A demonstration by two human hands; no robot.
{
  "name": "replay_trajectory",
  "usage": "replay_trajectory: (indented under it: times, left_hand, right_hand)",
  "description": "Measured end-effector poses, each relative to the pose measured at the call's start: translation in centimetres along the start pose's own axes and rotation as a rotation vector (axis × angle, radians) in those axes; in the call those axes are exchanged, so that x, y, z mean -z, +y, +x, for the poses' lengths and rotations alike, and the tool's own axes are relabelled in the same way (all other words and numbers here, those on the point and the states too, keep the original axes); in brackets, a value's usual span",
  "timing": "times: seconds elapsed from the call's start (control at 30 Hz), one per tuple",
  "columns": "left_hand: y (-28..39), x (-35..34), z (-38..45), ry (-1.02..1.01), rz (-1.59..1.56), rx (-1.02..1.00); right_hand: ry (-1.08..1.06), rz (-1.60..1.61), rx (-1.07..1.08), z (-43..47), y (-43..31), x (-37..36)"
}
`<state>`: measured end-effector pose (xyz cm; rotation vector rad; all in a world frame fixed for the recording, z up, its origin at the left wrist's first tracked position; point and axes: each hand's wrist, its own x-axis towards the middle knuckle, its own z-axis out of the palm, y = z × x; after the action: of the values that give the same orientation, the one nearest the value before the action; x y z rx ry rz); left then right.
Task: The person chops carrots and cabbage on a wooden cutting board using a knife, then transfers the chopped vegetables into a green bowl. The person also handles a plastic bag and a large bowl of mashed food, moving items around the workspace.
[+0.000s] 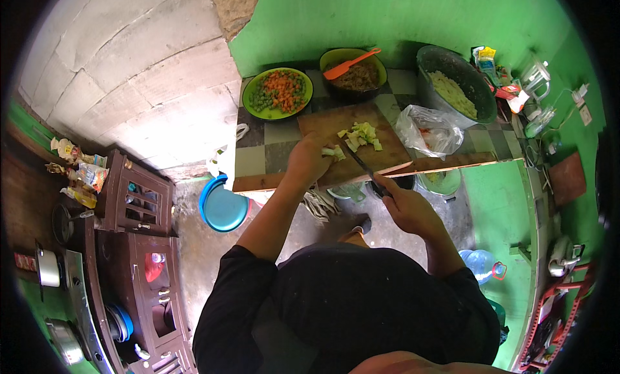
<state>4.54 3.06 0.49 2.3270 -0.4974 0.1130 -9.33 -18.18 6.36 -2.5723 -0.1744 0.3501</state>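
Observation:
My left hand (309, 162) presses on a wooden cutting board (387, 151), its fingers curled around a small bundle of pale green leafy vegetable (334, 153). In my right hand (406, 202) is the handle of a knife (359, 162). The blade points away from me, its tip beside the vegetable at my left fingers. Just beyond the blade lies a loose pile of cut leafy vegetable (361, 136) on the board. The board reaches the front edge of the checkered tile counter (251, 160).
Behind the board stand a plate of peas and diced carrots (279, 94), a bowl of brown filling (353, 78) with an orange spatula (346, 69), and a dark basin (426, 64) of pale mash. A clear plastic bag (428, 132) lies right of the board.

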Motion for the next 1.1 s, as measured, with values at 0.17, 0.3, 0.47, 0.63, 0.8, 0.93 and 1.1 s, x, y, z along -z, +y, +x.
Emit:
replay_trajectory:
  times: [0.17, 0.3, 0.47, 0.63, 0.8, 0.93, 1.1]
  left_hand:
    - [0.5, 0.8, -0.8, -0.081, 0.131, 0.037]
    - [0.4, 0.8, -1.1, -0.109, 0.175, -0.012]
    - [1.4, 1.2, -0.9, -0.133, 0.194, 0.044]
    - [1.1, 1.4, -0.9, -0.115, 0.148, 0.051]
    - [0.1, 1.1, -1.3, -0.049, 0.142, -0.042]
    - [-0.1, 0.9, -1.2, -0.088, 0.073, 0.016]
    - [-0.1, 0.8, -0.9, -0.082, 0.076, 0.024]
  right_hand:
    - [-0.033, 0.005, -0.006, -0.4, -1.1, -0.7]
    - [-0.054, -0.034, -0.032, -0.4, -1.8, -0.9]
    - [-0.047, -0.099, -0.028, 0.7, -2.3, -1.3]
    - [-0.125, -0.166, -0.103, 0.2, -2.8, -0.9]
    - [-0.023, -0.069, -0.087, -1.3, -0.9, -0.8]
    - [0.044, -0.004, -0.001, -0.8, -1.0, -1.5]
    - [-0.026, -0.046, -0.005, 1.0, -2.3, -2.3]
